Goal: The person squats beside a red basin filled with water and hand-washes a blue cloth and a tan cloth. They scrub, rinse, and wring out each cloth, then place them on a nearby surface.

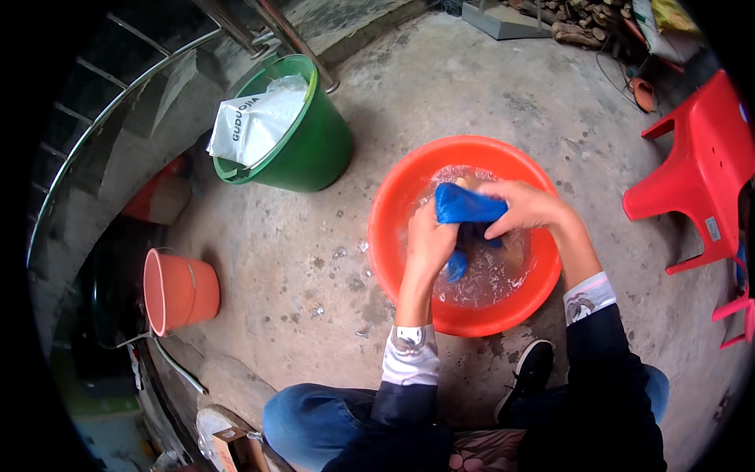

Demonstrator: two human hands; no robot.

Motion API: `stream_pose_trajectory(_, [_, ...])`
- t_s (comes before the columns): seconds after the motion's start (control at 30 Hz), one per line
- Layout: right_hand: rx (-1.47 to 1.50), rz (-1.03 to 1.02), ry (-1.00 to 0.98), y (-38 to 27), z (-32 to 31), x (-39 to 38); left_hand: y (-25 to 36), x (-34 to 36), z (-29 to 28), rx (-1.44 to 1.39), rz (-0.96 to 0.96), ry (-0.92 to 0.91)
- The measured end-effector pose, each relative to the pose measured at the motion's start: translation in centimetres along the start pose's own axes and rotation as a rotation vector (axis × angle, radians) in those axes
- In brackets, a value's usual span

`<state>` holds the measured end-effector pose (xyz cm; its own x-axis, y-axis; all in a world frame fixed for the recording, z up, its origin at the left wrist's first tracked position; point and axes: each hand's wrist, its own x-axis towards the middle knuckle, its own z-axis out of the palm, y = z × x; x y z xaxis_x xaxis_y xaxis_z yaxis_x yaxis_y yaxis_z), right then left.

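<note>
The left hand (429, 237) and right hand (528, 206) hold a blue cloth (467, 204) between curled fingers. It is over the soapy water (489, 288) inside the red basin (472, 321).

Both hands are over the basin (385, 244), left hand (425, 230) on its left half with fingers curled in a tight grip, right hand (525, 204) nearer its right rim, thumb and fingers pinching in toward the other. Left forearm (414, 299) comes pretty straight over the basin's near rim, right forearm (578, 250) slants in past its right side. One foot (533, 368) is planted just off the basin's near edge.
</note>
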<state>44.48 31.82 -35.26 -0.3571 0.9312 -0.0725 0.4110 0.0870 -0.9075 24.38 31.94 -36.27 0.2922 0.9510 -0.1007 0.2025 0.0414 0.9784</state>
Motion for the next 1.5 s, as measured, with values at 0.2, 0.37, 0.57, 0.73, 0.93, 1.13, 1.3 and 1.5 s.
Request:
stream_pose_trajectory(0.2, [0.146, -0.074, 0.282, 3.6, 3.5, 0.4, 8.5, -2.1, 0.1, -0.039, 0.209, 0.169])
stream_pose_trajectory(0.37, [0.168, 0.012, 0.075, -0.5, -1.2, 0.6, 9.5, -2.5, -2.8, -0.215, 0.295, 0.436])
stream_pose_trajectory(0.57, [0.517, 0.135, -0.028, -5.0, -2.5, -1.1, 8.3, -0.9, -4.1, -0.123, 0.185, 0.374])
stream_pose_trajectory(0.73, [0.288, 0.349, -0.340, 2.3, 2.6, 0.3, -1.8, 0.8, -3.6, 0.594, -0.087, 0.146])
stream_pose_trajectory(0.93, [-0.448, 0.608, -0.161, 14.3, 12.4, -1.9, -17.7, -1.6, 4.6, 0.701, -0.408, 0.003])
stream_pose_trajectory(1.13, [-0.602, 0.771, 0.277, 12.6, 16.1, -3.6, -16.3, -4.2, 5.8, 0.782, -0.443, 0.013])
stream_pose_trajectory(1.3, [-0.447, 0.959, 0.437, 12.3, 16.5, -2.1, -18.0, -3.3, 4.0, 0.582, -0.303, 0.262])
stream_pose_trajectory(1.5, [0.508, 0.499, 0.768, 13.7, 16.1, 4.0, -15.8, 0.6, 4.4, 0.324, -0.498, 0.566])
